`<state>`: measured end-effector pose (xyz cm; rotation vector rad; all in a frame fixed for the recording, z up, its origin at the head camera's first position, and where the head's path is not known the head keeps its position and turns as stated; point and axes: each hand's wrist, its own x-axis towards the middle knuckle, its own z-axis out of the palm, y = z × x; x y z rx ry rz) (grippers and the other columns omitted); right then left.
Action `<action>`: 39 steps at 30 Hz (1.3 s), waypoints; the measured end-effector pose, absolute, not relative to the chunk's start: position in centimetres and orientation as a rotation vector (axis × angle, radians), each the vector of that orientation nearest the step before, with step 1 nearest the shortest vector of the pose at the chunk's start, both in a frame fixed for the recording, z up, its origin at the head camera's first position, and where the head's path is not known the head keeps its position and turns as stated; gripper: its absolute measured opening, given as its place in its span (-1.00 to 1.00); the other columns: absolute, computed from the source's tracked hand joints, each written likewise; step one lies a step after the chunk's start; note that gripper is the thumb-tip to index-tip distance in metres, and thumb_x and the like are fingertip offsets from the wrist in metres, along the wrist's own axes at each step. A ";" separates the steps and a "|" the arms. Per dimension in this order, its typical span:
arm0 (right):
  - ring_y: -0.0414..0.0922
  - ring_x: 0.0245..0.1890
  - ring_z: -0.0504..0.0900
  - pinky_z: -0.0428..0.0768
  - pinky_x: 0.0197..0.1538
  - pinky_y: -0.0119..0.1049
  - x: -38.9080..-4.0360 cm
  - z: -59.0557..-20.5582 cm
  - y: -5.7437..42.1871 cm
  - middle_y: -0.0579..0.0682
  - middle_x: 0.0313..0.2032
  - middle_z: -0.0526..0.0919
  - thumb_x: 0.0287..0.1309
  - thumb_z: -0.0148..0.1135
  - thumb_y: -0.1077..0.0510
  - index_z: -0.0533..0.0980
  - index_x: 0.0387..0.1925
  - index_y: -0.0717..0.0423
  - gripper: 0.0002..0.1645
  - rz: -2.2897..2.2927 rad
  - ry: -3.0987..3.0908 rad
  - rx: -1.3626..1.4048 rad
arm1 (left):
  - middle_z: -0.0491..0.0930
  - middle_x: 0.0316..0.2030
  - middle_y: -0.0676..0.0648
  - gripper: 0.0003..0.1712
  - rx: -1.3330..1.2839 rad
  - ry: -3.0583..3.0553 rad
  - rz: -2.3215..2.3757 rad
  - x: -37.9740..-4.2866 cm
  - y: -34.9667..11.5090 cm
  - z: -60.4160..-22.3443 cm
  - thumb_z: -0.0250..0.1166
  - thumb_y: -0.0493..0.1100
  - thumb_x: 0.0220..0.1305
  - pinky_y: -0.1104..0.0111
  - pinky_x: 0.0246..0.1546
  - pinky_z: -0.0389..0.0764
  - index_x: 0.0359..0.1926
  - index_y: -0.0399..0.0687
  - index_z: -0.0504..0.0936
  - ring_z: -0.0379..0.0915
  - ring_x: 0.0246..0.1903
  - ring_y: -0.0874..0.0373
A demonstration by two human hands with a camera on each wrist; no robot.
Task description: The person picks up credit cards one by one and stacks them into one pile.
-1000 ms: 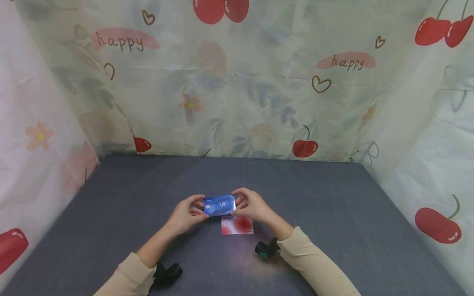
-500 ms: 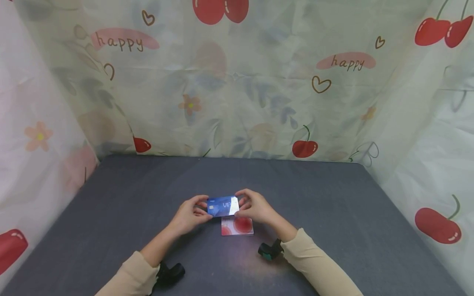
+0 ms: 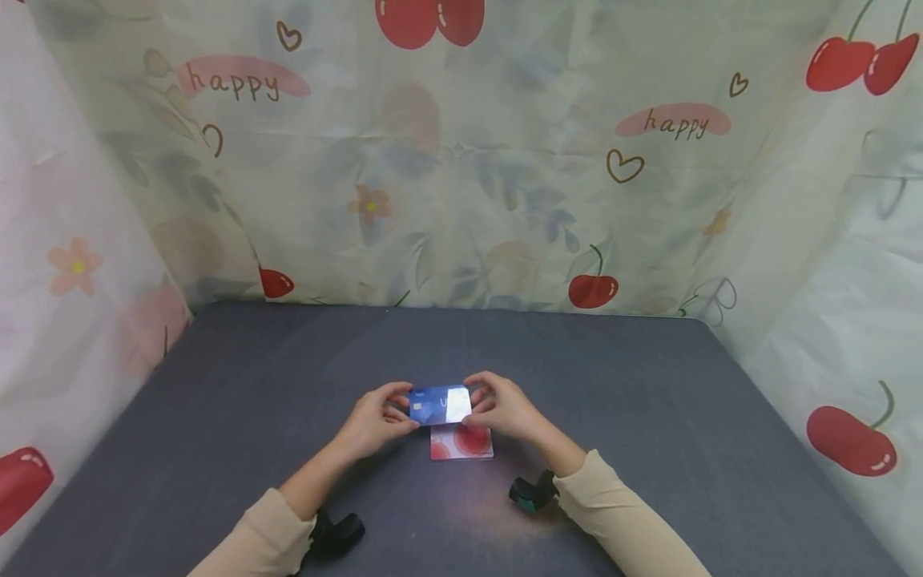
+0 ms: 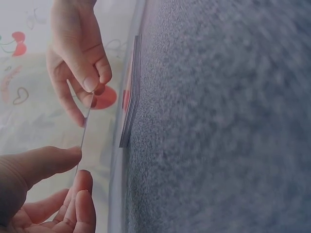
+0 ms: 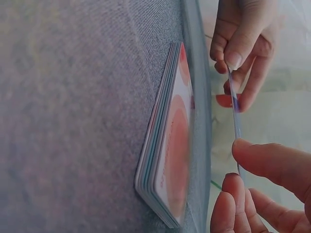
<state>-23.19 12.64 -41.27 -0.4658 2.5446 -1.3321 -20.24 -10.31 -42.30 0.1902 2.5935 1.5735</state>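
Observation:
Between my two hands is a blue plastic card [image 3: 429, 406] with a chip, its right part bright with glare. My left hand [image 3: 372, 418] pinches its left end and my right hand [image 3: 501, 407] pinches the right end, thumbs on the near edge. In both wrist views the card [image 4: 85, 127] shows thin and edge-on, raised off the table. Just nearer than it, a neat stack of cards [image 5: 172, 145] lies on the table, the top one white with red circles. The blue card overlaps the far edge of that stack [image 3: 461, 443] in the head view.
The dark grey cloth-covered table [image 3: 649, 417] runs back to a curtain [image 3: 461, 200] printed with cherries, hearts and flowers. More of this printed sheet hangs at both sides. Black wrist cameras [image 3: 337, 535] sit on both forearms, below the beige sleeves' cuffs.
Both hands have shifted a little to the right with the blue card held between them. Glare has spread over the printed VIP letters. The card stack stays in place.

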 end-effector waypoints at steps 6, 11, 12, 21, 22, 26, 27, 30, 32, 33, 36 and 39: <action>-0.14 -0.31 0.65 0.60 -0.30 -0.33 -23.1 -41.3 12.9 0.12 -0.27 0.56 -0.12 0.40 0.30 0.41 0.05 0.22 -0.38 -1.331 2.544 -0.463 | 0.55 -0.18 -0.21 -0.36 0.217 2.587 1.573 -20.3 -10.2 -42.4 0.38 -0.36 0.01 0.35 -0.29 0.62 0.16 -0.30 0.41 0.55 -0.35 0.21; -0.15 -0.32 0.64 0.61 -0.28 -0.31 -23.0 -41.3 13.1 0.10 -0.27 0.55 -0.11 0.41 0.29 0.41 0.06 0.21 -0.38 -1.331 2.542 -0.436 | 0.55 -0.18 -0.22 -0.36 0.249 2.586 1.571 -20.3 -10.1 -42.3 0.38 -0.36 0.01 0.36 -0.30 0.62 0.16 -0.32 0.40 0.56 -0.35 0.19; -0.16 -0.32 0.64 0.61 -0.28 -0.31 -23.0 -41.3 13.1 0.09 -0.27 0.55 -0.12 0.41 0.29 0.41 0.06 0.21 -0.38 -1.331 2.540 -0.431 | 0.55 -0.18 -0.22 -0.36 0.258 2.584 1.575 -20.2 -10.0 -42.3 0.37 -0.36 0.01 0.36 -0.31 0.62 0.16 -0.32 0.40 0.56 -0.35 0.19; -0.18 -0.34 0.62 0.62 -0.27 -0.30 -22.9 -41.5 13.3 0.08 -0.28 0.54 -0.11 0.41 0.27 0.41 0.06 0.20 -0.38 -1.320 2.546 -0.408 | 0.54 -0.21 -0.22 -0.37 0.294 2.584 1.591 -20.1 -9.7 -42.3 0.37 -0.39 0.00 0.39 -0.34 0.61 0.15 -0.36 0.41 0.56 -0.36 0.18; -0.18 -0.33 0.62 0.62 -0.26 -0.30 -22.9 -41.5 13.4 0.08 -0.27 0.54 -0.11 0.41 0.27 0.41 0.06 0.20 -0.38 -1.317 2.548 -0.407 | 0.54 -0.21 -0.21 -0.37 0.291 2.587 1.590 -20.1 -9.7 -42.2 0.37 -0.39 0.00 0.39 -0.34 0.61 0.15 -0.35 0.41 0.56 -0.36 0.18; -0.17 -0.33 0.62 0.62 -0.26 -0.29 -22.9 -41.5 13.5 0.08 -0.27 0.55 -0.11 0.41 0.27 0.41 0.06 0.20 -0.37 -1.318 2.550 -0.410 | 0.54 -0.22 -0.20 -0.37 0.277 2.592 1.583 -20.0 -9.5 -42.2 0.38 -0.39 -0.01 0.38 -0.34 0.61 0.15 -0.34 0.41 0.55 -0.37 0.19; -0.17 -0.33 0.63 0.62 -0.26 -0.29 -22.8 -41.5 13.5 0.09 -0.27 0.55 -0.11 0.41 0.27 0.41 0.06 0.20 -0.37 -1.319 2.550 -0.412 | 0.54 -0.22 -0.20 -0.37 0.273 2.592 1.582 -20.0 -9.4 -42.1 0.38 -0.39 -0.01 0.38 -0.34 0.61 0.14 -0.34 0.42 0.55 -0.37 0.19; -0.17 -0.33 0.63 0.62 -0.26 -0.29 -22.8 -41.4 13.7 0.09 -0.27 0.55 -0.11 0.42 0.27 0.41 0.06 0.20 -0.37 -1.321 2.549 -0.419 | 0.54 -0.22 -0.19 -0.37 0.272 2.592 1.576 -19.9 -9.4 -42.1 0.38 -0.39 -0.01 0.38 -0.34 0.61 0.14 -0.34 0.42 0.55 -0.37 0.20; -0.17 -0.33 0.63 0.62 -0.26 -0.29 -22.7 -41.4 13.7 0.09 -0.27 0.54 -0.11 0.41 0.27 0.41 0.06 0.20 -0.37 -1.322 2.546 -0.422 | 0.55 -0.22 -0.19 -0.37 0.274 2.593 1.578 -19.9 -9.3 -42.0 0.38 -0.39 -0.02 0.38 -0.34 0.61 0.14 -0.34 0.42 0.55 -0.37 0.19; -0.17 -0.33 0.63 0.62 -0.26 -0.29 -22.7 -41.4 13.8 0.09 -0.27 0.54 -0.11 0.41 0.27 0.41 0.06 0.20 -0.37 -1.322 2.547 -0.422 | 0.55 -0.22 -0.19 -0.37 0.275 2.593 1.576 -19.9 -9.2 -42.0 0.38 -0.39 -0.02 0.38 -0.34 0.61 0.14 -0.34 0.42 0.55 -0.37 0.19; -0.17 -0.33 0.63 0.62 -0.27 -0.30 -22.7 -41.5 13.9 0.10 -0.26 0.54 -0.10 0.41 0.26 0.41 0.06 0.21 -0.38 -1.324 2.544 -0.419 | 0.55 -0.23 -0.19 -0.37 0.277 2.601 1.571 -19.9 -9.1 -42.0 0.38 -0.39 -0.03 0.38 -0.35 0.61 0.13 -0.34 0.43 0.55 -0.37 0.19; -0.18 -0.33 0.62 0.61 -0.27 -0.30 -22.6 -41.6 14.0 0.10 -0.26 0.53 -0.10 0.42 0.26 0.40 0.06 0.20 -0.37 -1.328 2.541 -0.415 | 0.55 -0.23 -0.18 -0.38 0.275 2.603 1.564 -19.8 -9.0 -42.1 0.38 -0.39 -0.02 0.38 -0.35 0.61 0.13 -0.33 0.43 0.55 -0.37 0.20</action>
